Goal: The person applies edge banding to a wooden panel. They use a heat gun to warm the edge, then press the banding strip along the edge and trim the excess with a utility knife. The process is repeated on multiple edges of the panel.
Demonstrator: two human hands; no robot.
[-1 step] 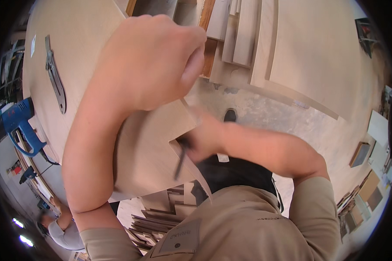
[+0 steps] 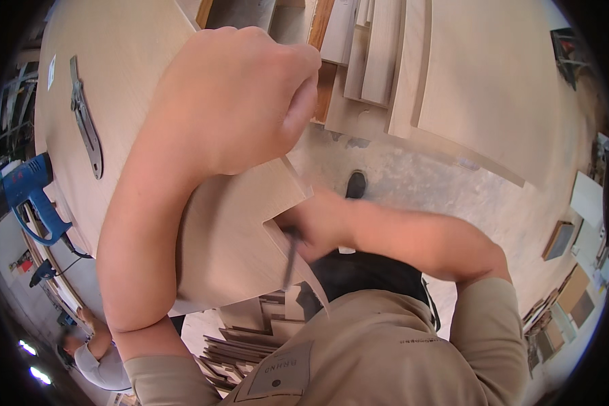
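Note:
My left hand [image 2: 233, 101] is closed in a fist over the top edge of a thin pale plywood piece [image 2: 230, 237] and holds it upright against my body. The piece has a notch cut in its right edge. My right hand [image 2: 314, 230] sits at that notch, gripping a thin dark tool [image 2: 289, 260] that points down along the wood; the hand is blurred.
A large round wooden board [image 2: 115, 81] lies at the left with a long metal tool [image 2: 86, 128] on it. A blue power drill [image 2: 27, 193] hangs at its left edge. Plywood offcuts [image 2: 379, 54] lean at the top, a dusty concrete floor [image 2: 440, 183] below. Another person [image 2: 95, 352] crouches lower left.

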